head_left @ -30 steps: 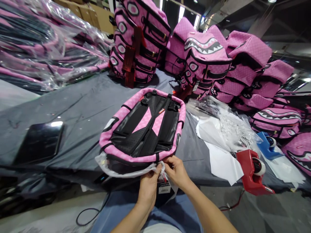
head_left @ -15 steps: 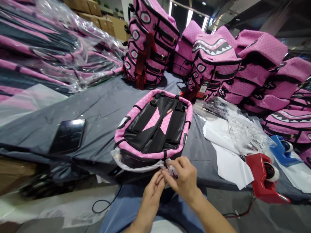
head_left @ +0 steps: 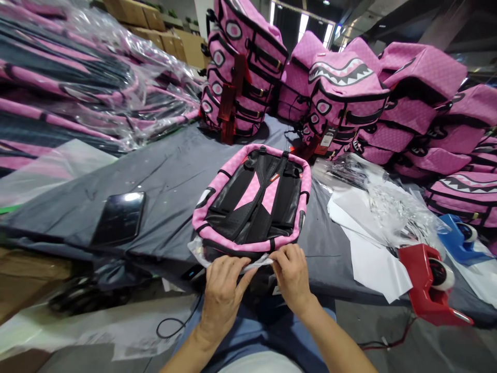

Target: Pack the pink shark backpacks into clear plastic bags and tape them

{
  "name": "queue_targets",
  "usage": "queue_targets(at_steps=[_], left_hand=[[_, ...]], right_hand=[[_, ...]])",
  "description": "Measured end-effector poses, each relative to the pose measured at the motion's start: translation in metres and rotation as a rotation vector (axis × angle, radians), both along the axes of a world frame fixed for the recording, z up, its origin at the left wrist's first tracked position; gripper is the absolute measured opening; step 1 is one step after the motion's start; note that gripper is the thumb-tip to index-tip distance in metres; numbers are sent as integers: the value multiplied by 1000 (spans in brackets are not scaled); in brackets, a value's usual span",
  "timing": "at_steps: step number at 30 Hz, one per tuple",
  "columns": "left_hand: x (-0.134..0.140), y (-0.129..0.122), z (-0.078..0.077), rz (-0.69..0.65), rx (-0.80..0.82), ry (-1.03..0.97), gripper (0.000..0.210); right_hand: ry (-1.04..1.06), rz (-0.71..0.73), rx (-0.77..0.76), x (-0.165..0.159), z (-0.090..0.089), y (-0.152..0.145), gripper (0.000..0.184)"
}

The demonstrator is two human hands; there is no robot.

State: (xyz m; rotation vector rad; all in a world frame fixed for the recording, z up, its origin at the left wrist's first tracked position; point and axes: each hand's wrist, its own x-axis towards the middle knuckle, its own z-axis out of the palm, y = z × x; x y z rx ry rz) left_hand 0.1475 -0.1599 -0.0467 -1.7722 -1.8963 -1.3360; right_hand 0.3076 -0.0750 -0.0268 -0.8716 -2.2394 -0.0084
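A pink and black backpack (head_left: 252, 199) lies on the grey-covered table, straps upward and its near end at the table's front edge. Translucent white plastic wrap (head_left: 199, 250) runs along that near end. My left hand (head_left: 223, 290) pinches the wrap left of the middle, fingers on top and thumb toward the right. A short way to the right, my right hand (head_left: 292, 274) has its fingers closed on the wrap too, close to the backpack's lower rim. The fingers hide part of the wrap between them.
A black tablet (head_left: 119, 217) lies on the table (head_left: 163, 171) at left. Red (head_left: 425, 285) and blue (head_left: 464, 239) tape dispensers, white paper sheets (head_left: 378, 267) and clear plastic bags (head_left: 399, 207) sit at right. Stacked pink backpacks (head_left: 243, 67) line the back; plastic-wrapped ones (head_left: 77, 77) fill the left.
My hands, earlier close together at a bunched piece of the plastic, have spread apart along the near edge. The left hand has turned palm down and moved left onto the wrap.
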Motion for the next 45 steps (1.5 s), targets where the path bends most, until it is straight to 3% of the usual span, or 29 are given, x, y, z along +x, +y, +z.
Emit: queue_targets(at_steps=[5, 11, 14, 16, 20, 24, 27, 29, 32, 36, 41, 45], left_hand=[[-1, 1, 5, -44, -4, -75, 16], [1, 3, 8, -4, -51, -138, 27], [0, 3, 8, -10, -92, -195, 31], [-1, 4, 8, -7, -133, -249, 34], [-3, 4, 8, -1, -210, -311, 37], [-2, -11, 6, 20, -7, -124, 15], [0, -23, -2, -48, 105, 80, 35], [1, -24, -9, -78, 76, 154, 37], [2, -14, -14, -82, 24, 224, 23], [1, 0, -4, -147, -132, 226, 20], [5, 1, 17, -257, -311, 209, 25], [21, -6, 11, -328, -312, 183, 25]], right_hand=[[-7, 30, 18, -5, 2, 8, 18], [149, -97, 74, -13, 3, 2, 28], [97, 90, 204, -7, -2, -6, 10], [-24, 261, 260, -1, -7, -10, 16], [-187, 255, 261, -1, -18, -11, 29], [-210, 216, 273, -12, -22, -5, 20], [-210, 238, 287, -18, -19, -1, 15], [-197, 236, 284, -19, -15, 0, 14], [-151, 244, 271, -12, -7, 1, 15], [-98, 310, 202, 11, 4, 1, 21], [-155, 346, 271, 26, 4, 2, 22], [-159, 355, 358, 27, 3, 3, 21]])
